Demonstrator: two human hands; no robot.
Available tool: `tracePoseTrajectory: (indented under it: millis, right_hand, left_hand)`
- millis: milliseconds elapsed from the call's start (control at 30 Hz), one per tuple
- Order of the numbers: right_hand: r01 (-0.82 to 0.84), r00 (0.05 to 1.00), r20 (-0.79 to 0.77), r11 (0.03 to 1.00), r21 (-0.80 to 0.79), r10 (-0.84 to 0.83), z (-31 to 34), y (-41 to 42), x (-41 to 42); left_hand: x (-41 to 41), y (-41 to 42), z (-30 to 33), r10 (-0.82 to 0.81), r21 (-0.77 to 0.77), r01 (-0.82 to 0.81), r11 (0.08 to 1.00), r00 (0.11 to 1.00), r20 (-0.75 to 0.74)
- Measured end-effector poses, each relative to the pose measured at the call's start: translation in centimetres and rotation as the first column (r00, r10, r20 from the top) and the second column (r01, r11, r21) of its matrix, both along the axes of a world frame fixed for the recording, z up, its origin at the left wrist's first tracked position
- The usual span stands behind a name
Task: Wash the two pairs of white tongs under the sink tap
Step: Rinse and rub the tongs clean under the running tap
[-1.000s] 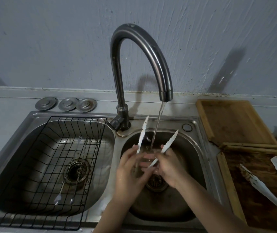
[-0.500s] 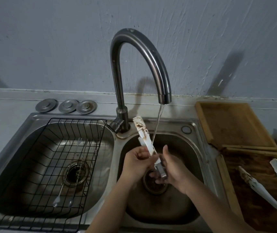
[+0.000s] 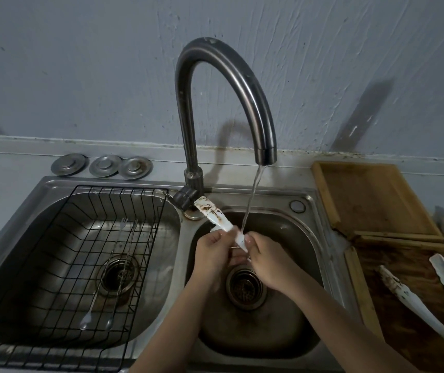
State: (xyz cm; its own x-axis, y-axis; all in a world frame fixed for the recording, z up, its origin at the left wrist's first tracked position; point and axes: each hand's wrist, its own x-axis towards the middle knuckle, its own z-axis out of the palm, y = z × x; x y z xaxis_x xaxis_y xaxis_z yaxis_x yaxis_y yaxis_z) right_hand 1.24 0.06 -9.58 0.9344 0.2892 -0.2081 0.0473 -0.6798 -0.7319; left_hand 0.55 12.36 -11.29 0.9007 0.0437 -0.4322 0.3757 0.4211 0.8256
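Over the right sink basin (image 3: pixel 304 254), my left hand (image 3: pixel 211 254) and my right hand (image 3: pixel 268 258) both grip one pair of white tongs (image 3: pixel 215 215). Its stained tip points up and left toward the tap base, its arms pressed together. Water runs from the curved tap (image 3: pixel 226 84) and lands where my hands meet. The second pair of white tongs (image 3: pixel 414 300), smeared with brown dirt, lies spread open on a wooden tray (image 3: pixel 360 292) at the right.
A black wire rack (image 3: pixel 62 265) sits in the left basin with two long thin utensils (image 3: pixel 107 278) on it. Three metal sink plugs (image 3: pixel 102 165) lie behind it. Another wooden tray (image 3: pixel 371 195) stands at the back right.
The tongs went from spread open under the stream to squeezed together, and their tip has tilted further left and down. My hands have closed in around the handle.
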Motion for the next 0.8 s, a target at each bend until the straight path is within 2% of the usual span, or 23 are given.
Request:
tracePoseTrajectory:
  millis: [100,233,400,500,633,733,800]
  right_hand:
    - [0.0,1.0,0.019,1.0,-0.029,0.0,0.1,0.1,-0.2]
    - [0.069,0.997,0.014,0.997,0.034,-0.07,0.4,-0.1,-0.1]
    - [0.268,0.935,-0.297,0.934,0.237,-0.193,1.3,-0.2,1.4]
    - [0.145,0.969,-0.215,0.983,0.109,-0.119,0.9,0.1,2.2]
    - [0.115,0.958,-0.266,0.993,0.017,-0.107,-0.2,-0.4,1.2]
    - [0.103,0.963,-0.238,0.99,-0.099,-0.124,-0.7,-1.1,0.3]
    - [0.078,0.977,-0.184,0.987,-0.144,-0.104,-0.7,-0.9,-0.2]
  left_hand:
    - [0.1,0.3,-0.2,0.013,-0.031,-0.013,0.999,1.0,-0.008]
    - [-0.1,0.7,0.1,-0.154,-0.025,0.157,0.987,0.984,0.084]
    - [-0.3,0.6,0.7,-0.188,0.044,0.184,0.982,0.974,0.125]
    - [-0.7,0.1,0.8,-0.29,0.074,0.282,0.957,0.947,0.136]
    - [-0.8,0.6,0.6,-0.332,0.157,0.33,0.931,0.943,-0.013]
    - [-1.0,1.3,-0.3,-0.218,-0.037,0.216,0.976,0.973,-0.072]
    - [-1.2,1.1,-0.8,-0.134,-0.072,0.128,0.989,0.988,-0.074]
